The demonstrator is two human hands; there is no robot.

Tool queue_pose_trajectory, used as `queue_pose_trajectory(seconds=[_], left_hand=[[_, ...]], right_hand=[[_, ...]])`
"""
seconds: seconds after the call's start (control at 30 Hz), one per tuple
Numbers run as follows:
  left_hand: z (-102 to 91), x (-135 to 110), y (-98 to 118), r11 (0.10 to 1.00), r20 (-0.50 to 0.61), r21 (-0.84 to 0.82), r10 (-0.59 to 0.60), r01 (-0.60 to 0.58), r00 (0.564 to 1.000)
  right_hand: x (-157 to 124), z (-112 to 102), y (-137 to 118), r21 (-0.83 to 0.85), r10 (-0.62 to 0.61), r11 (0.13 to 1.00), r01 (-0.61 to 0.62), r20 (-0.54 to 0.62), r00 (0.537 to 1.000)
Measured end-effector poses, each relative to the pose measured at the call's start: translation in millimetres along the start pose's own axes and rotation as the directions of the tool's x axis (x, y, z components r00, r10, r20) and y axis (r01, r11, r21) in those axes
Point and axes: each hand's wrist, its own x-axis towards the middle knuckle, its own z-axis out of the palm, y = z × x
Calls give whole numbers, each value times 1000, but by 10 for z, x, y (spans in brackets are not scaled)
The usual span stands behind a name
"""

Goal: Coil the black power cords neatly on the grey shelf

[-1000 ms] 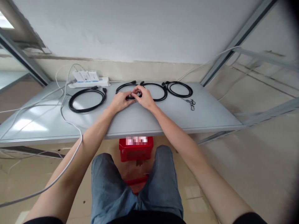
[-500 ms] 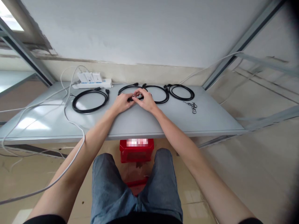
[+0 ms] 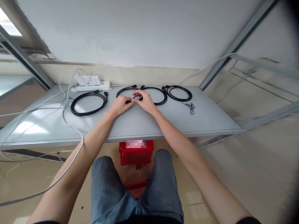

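Observation:
My left hand (image 3: 121, 105) is closed on the near side of a coiled black cable (image 3: 123, 90), which lies on the grey shelf. Beside it, my right hand (image 3: 145, 101) pinches with thumb and index finger at the same spot on the coil; what sits between those fingertips is too small to make out, perhaps a thin tie. The hands nearly touch and cover part of the coil. Just right of it rests another black cable coil (image 3: 165, 97), with a further coil (image 3: 190, 95) beyond. A separate coil (image 3: 84, 114) lies to the left.
Several thin black ties (image 3: 191, 108) lie in a tangle on the right. At the back left stands a white power strip (image 3: 105, 85) with chargers plugged in. A loose white cable (image 3: 74, 126) crosses over my left forearm. Under the shelf (image 3: 140, 130) is a red bin (image 3: 136, 157).
The right hand's fingers have shifted slightly and spread a little at the coil. The left hand keeps its hold. The whole view has tilted slightly.

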Motion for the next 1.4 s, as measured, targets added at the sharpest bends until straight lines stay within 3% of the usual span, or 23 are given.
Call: queue_pose_trajectory(seconds=[0.37,0.97,1.4], left_hand=[[17,-18,47,999,-17,-22,-25,25,1000],[69,0,39,1000,-16,-4,-23,23,1000],[75,12,82,999,0,24,-31,31,1000]], right_hand=[[1,4,-25,-47,-19,999,16,-57,998],[-35,67,-122,57,21,998,-14,-125,992],[-3,40,-101,-24,-34,999,31,-148,988]])
